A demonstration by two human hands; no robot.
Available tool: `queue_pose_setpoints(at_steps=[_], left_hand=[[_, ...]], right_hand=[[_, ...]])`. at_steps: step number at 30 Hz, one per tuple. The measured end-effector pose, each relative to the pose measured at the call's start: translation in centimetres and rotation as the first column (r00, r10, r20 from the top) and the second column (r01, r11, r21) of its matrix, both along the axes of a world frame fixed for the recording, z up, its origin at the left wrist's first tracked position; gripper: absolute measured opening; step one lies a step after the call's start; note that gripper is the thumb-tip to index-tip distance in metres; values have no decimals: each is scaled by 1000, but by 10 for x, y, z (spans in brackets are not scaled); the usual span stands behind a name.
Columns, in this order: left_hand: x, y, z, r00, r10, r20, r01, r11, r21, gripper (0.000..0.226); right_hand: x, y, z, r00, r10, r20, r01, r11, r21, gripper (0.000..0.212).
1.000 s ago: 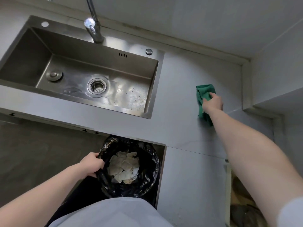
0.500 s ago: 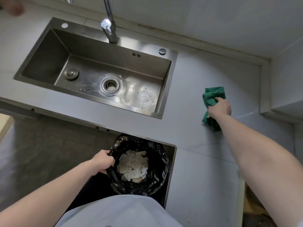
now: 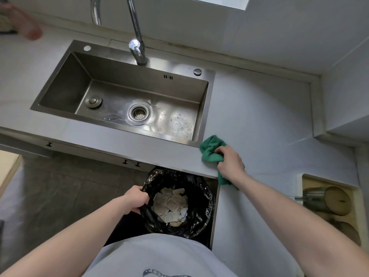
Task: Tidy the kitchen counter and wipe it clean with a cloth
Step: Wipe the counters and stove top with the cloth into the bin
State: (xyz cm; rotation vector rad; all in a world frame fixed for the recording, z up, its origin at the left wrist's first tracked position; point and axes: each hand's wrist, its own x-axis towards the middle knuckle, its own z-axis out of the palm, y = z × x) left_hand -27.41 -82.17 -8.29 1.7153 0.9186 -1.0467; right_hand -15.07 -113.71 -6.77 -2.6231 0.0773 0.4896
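One green cloth (image 3: 210,150), bunched on the counter (image 3: 259,116) near the sink's (image 3: 60,80) right near corner, gripped by the right hand (image 3: 229,159). One black-lined bin (image 3: 199,196); left hand (image 3: 135,200) grips its bag rim.

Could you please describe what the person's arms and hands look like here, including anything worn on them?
Both forearms are bare from the frame's edge to the wrist, with no sleeve visible on either. The left hand and right hand wear no gloves, and no watch, ring or bracelet shows. The only clothing in view is a light grey T-shirt with a dark printed mark near the bottom edge.
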Motion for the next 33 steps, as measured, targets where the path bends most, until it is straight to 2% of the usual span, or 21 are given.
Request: queue_pose_setpoints(at_steps=[3, 5, 7, 9, 15, 21, 23, 25, 29, 31, 33], left_hand=[[-1, 2, 0, 1000, -12, 5, 12, 1000, 1, 23], [-2, 3, -1, 1000, -15, 8, 15, 1000, 2, 23], [-3, 3, -3, 1000, -17, 12, 17, 1000, -4, 22], [-3, 4, -4, 1000, -18, 13, 19, 1000, -14, 22], [-4, 7, -4, 999, -32, 16, 33, 999, -26, 20], [-3, 8, -2, 999, -42, 22, 42, 999, -29, 21], [-3, 8, -3, 999, -45, 24, 45, 999, -23, 21], [-2, 8, -4, 998, -51, 21, 52, 999, -18, 21], [-2, 9, -4, 999, -51, 10, 52, 999, -8, 20], [-1, 10, -4, 999, -48, 5, 48, 999, -10, 21], [2, 11, -4, 999, -34, -1, 34, 999, -24, 22]], right_hand=[[-46, 36, 3, 982, 151, -113, -138, 983, 121, 51], [-78, 60, 2, 932, 315, -177, -275, 936, 218, 50], [-100, 75, 3, 895, 412, -171, -358, 892, 276, 44], [-104, 77, 7, 925, 352, -143, -295, 903, 313, 38], [-61, 34, 34, 1000, -10, -3, 10, 945, 328, 33], [0, -16, 62, 899, -385, 209, 304, 892, 334, 32], [13, -25, 60, 870, -406, 281, 332, 902, 275, 36], [25, -32, 52, 888, -360, 286, 315, 930, 191, 38], [25, -39, 26, 980, -201, 2, 200, 977, -69, 54], [20, -39, 16, 977, -204, -62, 200, 977, -78, 63], [18, -40, 6, 967, -252, -39, 250, 967, -51, 64]])
